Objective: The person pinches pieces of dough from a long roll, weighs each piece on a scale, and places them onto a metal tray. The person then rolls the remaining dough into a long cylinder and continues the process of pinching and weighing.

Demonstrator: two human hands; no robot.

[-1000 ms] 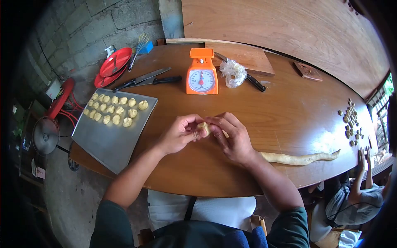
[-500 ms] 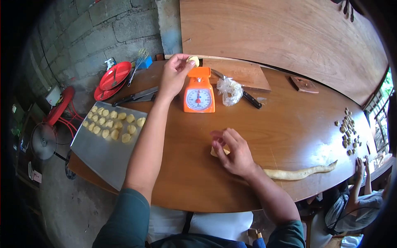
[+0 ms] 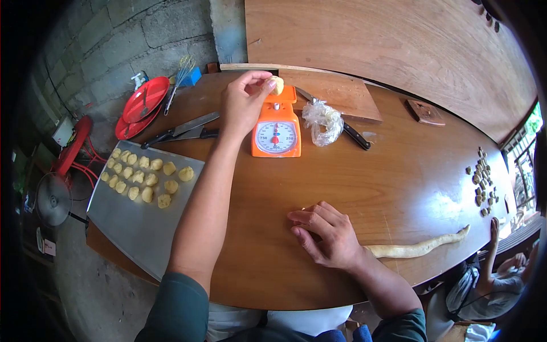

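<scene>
My left hand (image 3: 246,102) pinches a pale yellow dough ball (image 3: 277,85) over the top of the orange kitchen scale (image 3: 276,138). Whether the ball touches the scale's pan is unclear. Low over the brown table (image 3: 262,228), my right hand (image 3: 330,236) has its fingers curled; what lies under them, if anything, is hidden. A long dough roll (image 3: 419,249) stretches to the right from behind my right wrist. Several dough pieces (image 3: 151,179) sit in rows on the metal tray (image 3: 134,228) at the left.
Behind the scale are a wooden board (image 3: 342,97), a plastic bag (image 3: 323,122) and a black-handled knife (image 3: 357,137). More knives (image 3: 182,132), red plates (image 3: 145,100) and a whisk (image 3: 181,74) lie at the left. Small brown pieces (image 3: 483,179) are at the right, near another person (image 3: 490,290).
My left hand has shifted slightly right with the dough ball, over the scale. My right hand has moved a little down, and the dough piece seen under it is now hidden.
</scene>
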